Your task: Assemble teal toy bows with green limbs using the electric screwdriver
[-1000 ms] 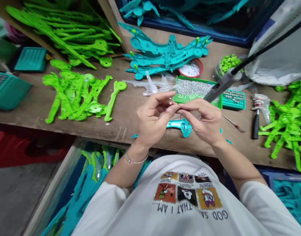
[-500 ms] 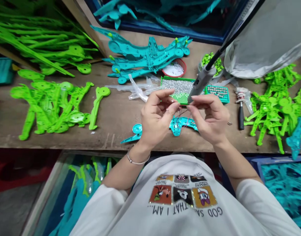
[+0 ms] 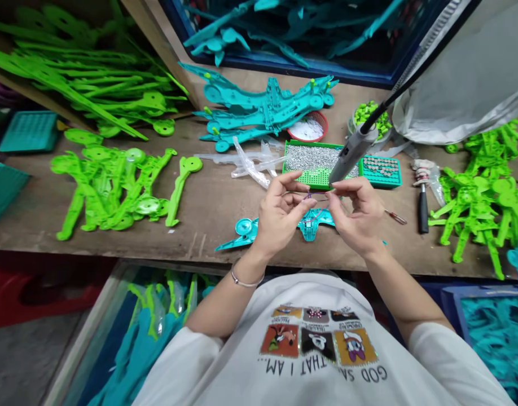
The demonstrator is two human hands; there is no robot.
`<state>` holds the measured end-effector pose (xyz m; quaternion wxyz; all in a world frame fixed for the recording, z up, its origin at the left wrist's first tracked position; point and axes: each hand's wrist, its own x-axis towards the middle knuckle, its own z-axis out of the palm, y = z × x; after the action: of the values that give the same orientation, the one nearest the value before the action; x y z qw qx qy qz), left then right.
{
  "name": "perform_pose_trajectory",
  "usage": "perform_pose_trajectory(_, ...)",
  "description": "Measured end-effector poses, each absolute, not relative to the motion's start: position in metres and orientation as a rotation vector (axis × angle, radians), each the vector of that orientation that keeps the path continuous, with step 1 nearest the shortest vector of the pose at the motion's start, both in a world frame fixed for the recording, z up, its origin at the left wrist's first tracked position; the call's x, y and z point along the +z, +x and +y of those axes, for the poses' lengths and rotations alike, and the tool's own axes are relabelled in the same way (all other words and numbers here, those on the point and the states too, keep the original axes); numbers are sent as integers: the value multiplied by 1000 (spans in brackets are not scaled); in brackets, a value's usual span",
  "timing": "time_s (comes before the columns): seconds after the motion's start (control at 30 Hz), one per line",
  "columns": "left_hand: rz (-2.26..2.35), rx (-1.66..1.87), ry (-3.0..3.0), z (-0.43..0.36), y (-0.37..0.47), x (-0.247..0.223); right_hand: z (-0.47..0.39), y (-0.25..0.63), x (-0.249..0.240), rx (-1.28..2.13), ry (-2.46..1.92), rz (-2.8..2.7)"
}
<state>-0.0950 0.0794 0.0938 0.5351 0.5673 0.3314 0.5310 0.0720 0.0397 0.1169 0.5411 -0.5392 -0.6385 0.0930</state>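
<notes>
My left hand [image 3: 280, 217] is closed in a pinch on thin reddish-purple wires [image 3: 319, 193]. Facing it, my right hand [image 3: 356, 217] pinches the other end of the wires between thumb and forefinger. The wires run across the small gap between my fingertips; their exact ends are too small to make out. Beneath both hands a teal plastic shell [image 3: 310, 230] lies on the bench, its middle showing and much of the rest covered by my hands. A grey electric screwdriver [image 3: 350, 153] hangs tip-down just beyond my right fingertips.
A green tray of screws [image 3: 312, 158] and a teal tray of small round parts [image 3: 381, 171] sit behind my hands. Lime green parts [image 3: 110, 192] are piled left, more [image 3: 479, 197] right. Stacked teal shells [image 3: 267, 104], a red basket [image 3: 324, 121] and a black-handled tool [image 3: 423, 211] lie around.
The view has shifted, so the bench sits slightly lower and to the right. My hands stay close together, and the wire between my fingertips now shows more plainly.
</notes>
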Motion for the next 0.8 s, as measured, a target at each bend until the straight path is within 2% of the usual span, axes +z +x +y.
perform_pose_trajectory(0.23,944,1316,1382,82,-105,103,42,69,99,318,-1391,-1836)
perform_pose_trajectory(0.8,837,1205,1411,79,-117,97,45,52,108,306,-1303,-1701)
